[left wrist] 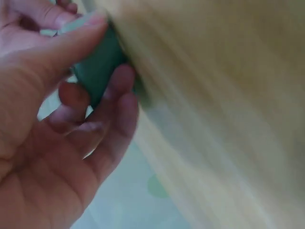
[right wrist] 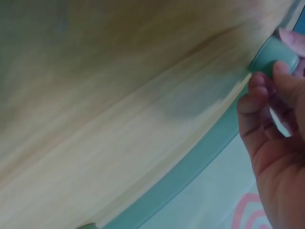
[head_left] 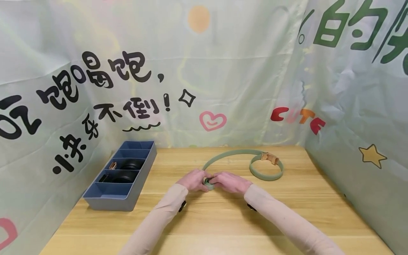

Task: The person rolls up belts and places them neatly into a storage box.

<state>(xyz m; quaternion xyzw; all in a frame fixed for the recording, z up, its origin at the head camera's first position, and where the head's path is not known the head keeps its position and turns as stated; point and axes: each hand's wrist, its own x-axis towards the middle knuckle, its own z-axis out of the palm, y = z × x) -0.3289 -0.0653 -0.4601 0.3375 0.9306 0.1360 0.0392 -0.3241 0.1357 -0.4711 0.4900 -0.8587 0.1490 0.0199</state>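
A green belt [head_left: 234,152] lies on the table, its near end wound into a small coil [head_left: 209,186]. My left hand [head_left: 193,180] holds this coil from the left, thumb on one side and curled fingers on the other, as the left wrist view shows. From the right, my right hand [head_left: 232,182] pinches the same coil [right wrist: 272,55] between thumb and fingers. The loose strap [right wrist: 167,191] arcs from the coil along the back to a tan buckle [head_left: 270,158]. Beyond the buckle the strap makes a round loop [head_left: 266,177]. The coil's inner turns are partly hidden by fingers.
On the left stands a blue-grey divided box [head_left: 135,191]. Two of its compartments hold rolled black belts [head_left: 122,176], one with a gold-coloured buckle [head_left: 113,165]. Printed cloth walls [head_left: 242,88] enclose the wooden table [head_left: 216,226] at the back and sides.
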